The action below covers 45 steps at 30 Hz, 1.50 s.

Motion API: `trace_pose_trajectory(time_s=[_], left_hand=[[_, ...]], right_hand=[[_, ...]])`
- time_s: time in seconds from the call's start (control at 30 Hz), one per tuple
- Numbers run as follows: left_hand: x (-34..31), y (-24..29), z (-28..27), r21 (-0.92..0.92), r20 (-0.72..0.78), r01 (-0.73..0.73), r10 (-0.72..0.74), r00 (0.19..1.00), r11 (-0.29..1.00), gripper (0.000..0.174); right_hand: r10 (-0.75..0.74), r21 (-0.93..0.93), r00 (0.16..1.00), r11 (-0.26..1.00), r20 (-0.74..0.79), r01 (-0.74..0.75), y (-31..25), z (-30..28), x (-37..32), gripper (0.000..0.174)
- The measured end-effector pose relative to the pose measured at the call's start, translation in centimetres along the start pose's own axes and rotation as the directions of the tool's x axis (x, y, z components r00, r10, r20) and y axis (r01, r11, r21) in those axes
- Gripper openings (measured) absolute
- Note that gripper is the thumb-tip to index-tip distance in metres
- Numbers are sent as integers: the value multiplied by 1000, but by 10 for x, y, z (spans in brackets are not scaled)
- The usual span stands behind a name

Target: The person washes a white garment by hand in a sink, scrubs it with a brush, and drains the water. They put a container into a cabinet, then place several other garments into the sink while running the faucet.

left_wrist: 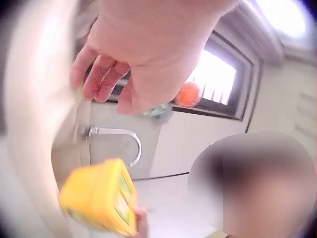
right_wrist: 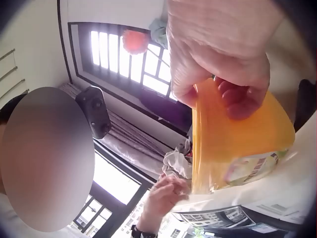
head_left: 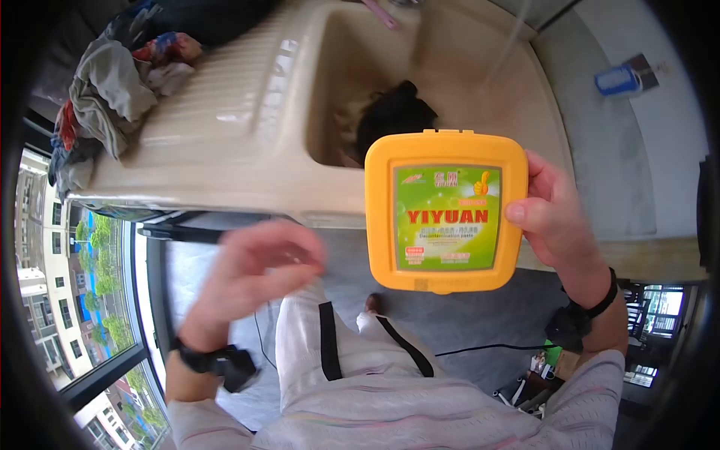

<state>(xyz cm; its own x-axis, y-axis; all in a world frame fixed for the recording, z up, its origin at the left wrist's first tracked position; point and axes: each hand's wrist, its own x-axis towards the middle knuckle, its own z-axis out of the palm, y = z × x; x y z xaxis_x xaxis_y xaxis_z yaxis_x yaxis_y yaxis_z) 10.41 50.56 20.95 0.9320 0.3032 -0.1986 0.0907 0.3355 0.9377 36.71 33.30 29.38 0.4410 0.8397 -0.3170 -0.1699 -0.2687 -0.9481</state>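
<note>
A yellow plastic tub (head_left: pixel 379 217) of decontamination paste, with a green label marked YIYUAN on its lid, is held up in front of the sink's near edge. My right hand (head_left: pixel 559 217) grips its right side, thumb on the lid's rim and fingers behind it. In the right wrist view, those fingers curl against the tub's wall (right_wrist: pixel 242 134). My left hand (head_left: pixel 262 270) hovers to the left of the tub, apart from it, its fingers loosely bent with nothing between them. Dark cloth (head_left: pixel 394 116) lies in the sink basin (head_left: pixel 322 97), partly hidden behind the tub.
Left of the basin runs a ribbed washboard counter (head_left: pixel 217 127), with a heap of clothes (head_left: pixel 112 90) at its far left. A curved faucet (left_wrist: pixel 131 136) rises by the sink. A blue-labelled container (head_left: pixel 619 80) stands on the right ledge. A cable (head_left: pixel 487 346) crosses the floor below.
</note>
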Motion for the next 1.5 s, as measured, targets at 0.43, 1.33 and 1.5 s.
trace_pose_trajectory(time_s=[0.43,1.33,1.5], left_hand=[[162,-339,104,226,-215,486,-444,870,844,44],[-87,-421,69,390,-658,553,-198,727,736,41],[-103,-448,71,308,-678,425,-118,726,851,25]], right_hand=[[349,100,923,936,-165,-336,204,-155,-160,26],[232,-271,971,940,53,-210,664,-16,206,18],[-46,-245,963,963,266,114,715,-18,286,29]])
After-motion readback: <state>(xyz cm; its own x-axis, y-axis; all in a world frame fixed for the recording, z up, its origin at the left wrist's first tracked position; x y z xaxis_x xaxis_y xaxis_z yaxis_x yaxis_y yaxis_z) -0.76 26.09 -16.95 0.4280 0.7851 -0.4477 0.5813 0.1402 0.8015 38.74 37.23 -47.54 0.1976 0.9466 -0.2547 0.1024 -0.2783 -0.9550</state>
